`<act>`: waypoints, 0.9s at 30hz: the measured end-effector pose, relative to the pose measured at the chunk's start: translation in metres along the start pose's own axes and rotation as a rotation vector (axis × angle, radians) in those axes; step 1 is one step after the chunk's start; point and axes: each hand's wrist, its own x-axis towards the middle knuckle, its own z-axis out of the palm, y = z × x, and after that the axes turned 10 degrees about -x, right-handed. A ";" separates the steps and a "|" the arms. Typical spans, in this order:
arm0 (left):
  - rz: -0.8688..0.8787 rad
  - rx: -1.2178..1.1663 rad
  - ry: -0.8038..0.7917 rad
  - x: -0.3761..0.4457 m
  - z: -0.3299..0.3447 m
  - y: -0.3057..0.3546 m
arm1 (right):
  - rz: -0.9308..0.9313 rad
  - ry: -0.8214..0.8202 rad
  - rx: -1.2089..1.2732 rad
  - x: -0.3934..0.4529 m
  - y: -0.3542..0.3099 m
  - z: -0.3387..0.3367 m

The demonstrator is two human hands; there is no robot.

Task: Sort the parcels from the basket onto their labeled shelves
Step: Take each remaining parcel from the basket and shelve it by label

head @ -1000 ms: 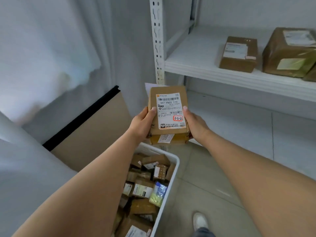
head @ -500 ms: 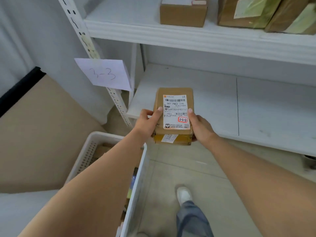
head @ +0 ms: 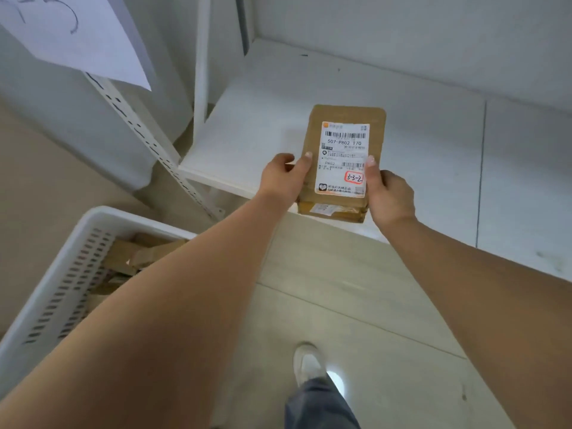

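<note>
A brown cardboard parcel (head: 342,140) with a white shipping label, marked 3-3-2 in a red box, hangs above the front edge of a low white shelf (head: 433,144). My left hand (head: 283,176) grips its left side and my right hand (head: 388,193) grips its right side. The white slotted basket (head: 65,280) stands at the lower left, with brown parcels (head: 139,255) partly hidden by my left forearm. A paper shelf tag (head: 71,35) with handwritten digits hangs on the rack post at the upper left.
A perforated white rack post (head: 145,140) runs diagonally between basket and shelf. The floor is pale tile. My shoe (head: 309,363) and trouser leg show at the bottom centre. A beige board (head: 37,187) leans at the left.
The view has dropped and moved closer to the low shelf. The upper shelf with its parcels has left the frame. The parcel, held in both hands, now hangs over the low shelf's front edge.
</note>
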 end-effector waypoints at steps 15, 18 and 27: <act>0.126 0.120 -0.070 0.099 0.023 -0.046 | -0.036 0.051 -0.072 0.110 0.022 0.074; 0.148 0.135 -0.061 0.107 0.026 -0.048 | -0.071 0.071 -0.092 0.118 0.022 0.074; 0.165 0.287 0.115 0.096 0.012 -0.035 | 0.079 0.156 -0.100 0.105 0.008 0.060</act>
